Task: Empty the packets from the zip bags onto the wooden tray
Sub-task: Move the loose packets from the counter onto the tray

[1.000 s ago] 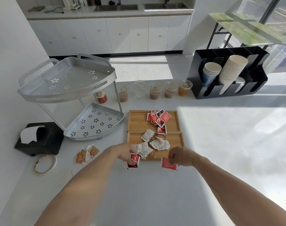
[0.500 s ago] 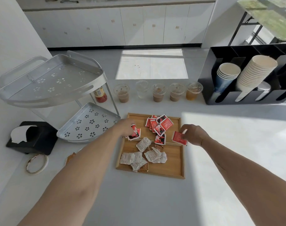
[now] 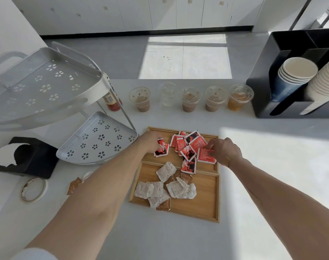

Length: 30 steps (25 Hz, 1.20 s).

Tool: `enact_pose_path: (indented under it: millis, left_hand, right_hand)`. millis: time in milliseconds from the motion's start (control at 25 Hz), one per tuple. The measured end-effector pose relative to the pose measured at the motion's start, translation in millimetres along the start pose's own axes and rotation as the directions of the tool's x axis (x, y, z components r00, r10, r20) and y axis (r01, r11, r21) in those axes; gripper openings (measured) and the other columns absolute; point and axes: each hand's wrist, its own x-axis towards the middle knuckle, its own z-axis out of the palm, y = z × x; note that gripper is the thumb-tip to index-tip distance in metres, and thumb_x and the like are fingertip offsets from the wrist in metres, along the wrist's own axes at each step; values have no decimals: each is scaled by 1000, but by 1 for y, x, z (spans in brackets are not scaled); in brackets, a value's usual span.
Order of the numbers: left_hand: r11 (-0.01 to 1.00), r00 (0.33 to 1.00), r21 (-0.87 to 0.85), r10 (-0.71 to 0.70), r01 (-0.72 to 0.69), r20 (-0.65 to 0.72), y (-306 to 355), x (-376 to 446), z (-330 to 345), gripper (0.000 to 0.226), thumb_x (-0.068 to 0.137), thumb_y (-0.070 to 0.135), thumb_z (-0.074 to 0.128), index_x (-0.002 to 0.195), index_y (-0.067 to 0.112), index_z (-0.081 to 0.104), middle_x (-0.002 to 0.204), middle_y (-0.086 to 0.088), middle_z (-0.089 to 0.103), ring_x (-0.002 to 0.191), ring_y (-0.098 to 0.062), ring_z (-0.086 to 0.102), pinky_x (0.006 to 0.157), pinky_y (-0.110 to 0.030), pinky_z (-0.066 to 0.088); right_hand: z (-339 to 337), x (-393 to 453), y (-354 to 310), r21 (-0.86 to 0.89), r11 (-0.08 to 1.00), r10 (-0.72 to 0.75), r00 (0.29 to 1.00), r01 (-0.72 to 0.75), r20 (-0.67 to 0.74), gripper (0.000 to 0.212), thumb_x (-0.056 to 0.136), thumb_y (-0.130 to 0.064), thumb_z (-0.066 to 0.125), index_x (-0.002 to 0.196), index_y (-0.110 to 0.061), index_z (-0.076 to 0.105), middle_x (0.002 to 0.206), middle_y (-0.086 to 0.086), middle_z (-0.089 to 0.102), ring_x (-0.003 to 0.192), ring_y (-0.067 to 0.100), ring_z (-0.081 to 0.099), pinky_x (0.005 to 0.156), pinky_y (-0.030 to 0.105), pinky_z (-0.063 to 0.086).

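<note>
The left hand [image 3: 150,141] has its grip closed on a red packet [image 3: 161,150] at centre frame, over the far compartment of the wooden tray [image 3: 207,199]. The right hand [image 3: 223,152] pinches another red packet [image 3: 206,156] beside the red pile [image 3: 188,145]. White packets [image 3: 165,186] fill the near compartment. Brown packets [image 3: 74,185] lie on the surface at lower left.

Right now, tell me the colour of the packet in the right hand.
Red with white edges, on the packet in the right hand; head view.
</note>
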Motion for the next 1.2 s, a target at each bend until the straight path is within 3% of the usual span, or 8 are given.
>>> enact_pose_path:
  millis: [120, 280, 520, 880, 1080, 1200]
  left_hand:
    - [999, 993, 42, -3, 8, -119, 1, 4, 5, 46, 80, 24, 75, 123, 20, 60, 126, -9, 57, 114, -29, 54, 92, -44, 50]
    - [995, 967, 86, -23, 46, -253, 2, -6, 11, 58, 81, 31, 73, 133, 25, 47, 134, -9, 47, 124, -30, 45, 97, -48, 44]
    - [999, 928, 23, -32, 44, -371, 4, -45, 25, 53, 90, 35, 61, 138, 22, 44, 142, -9, 44, 126, -31, 47, 96, -45, 47]
    - [998, 993, 7, -65, 66, -100, -33, -137, 38, 53, 83, 49, 61, 130, 27, 51, 135, -5, 49, 123, -27, 48, 98, -44, 42]
    - [994, 995, -75, -71, 77, 73, -84, -186, 45, 48, 85, 37, 65, 128, 19, 55, 132, -6, 56, 118, -22, 54, 96, -33, 45]
    - [991, 990, -84, -96, 105, 102, -121, -212, 44, 49, 86, 37, 65, 129, 15, 55, 132, -6, 55, 119, -22, 54, 98, -32, 44]
  right_hand:
    - [5, -1, 2, -25, 999, -32, 995, 30, -95, 20, 89, -28, 63, 107, -33, 73, 107, 1, 68, 106, 27, 55, 83, 38, 47]
    - [10, -4, -2, -51, 998, -29, 987, 21, -161, 20, 90, -32, 64, 109, -27, 68, 114, 3, 63, 112, 28, 50, 88, 42, 45]
    - [10, -34, -17, -175, 984, -40, 990, 16, -134, 36, 93, -36, 55, 127, -24, 57, 126, 6, 58, 117, 28, 51, 94, 43, 43]
    - [4, -109, -63, -281, 955, -80, 995, 92, 54, 38, 95, -47, 47, 126, -27, 59, 129, 0, 62, 122, 23, 54, 98, 41, 44]
    - [20, -140, -103, -316, 938, -97, 982, 144, 159, 36, 93, -45, 48, 118, -25, 67, 120, 2, 68, 112, 24, 62, 88, 35, 52]
    - [35, -149, -134, -323, 924, -121, 957, 206, 265, 36, 92, -43, 49, 116, -24, 67, 122, 3, 66, 115, 25, 61, 92, 38, 52]
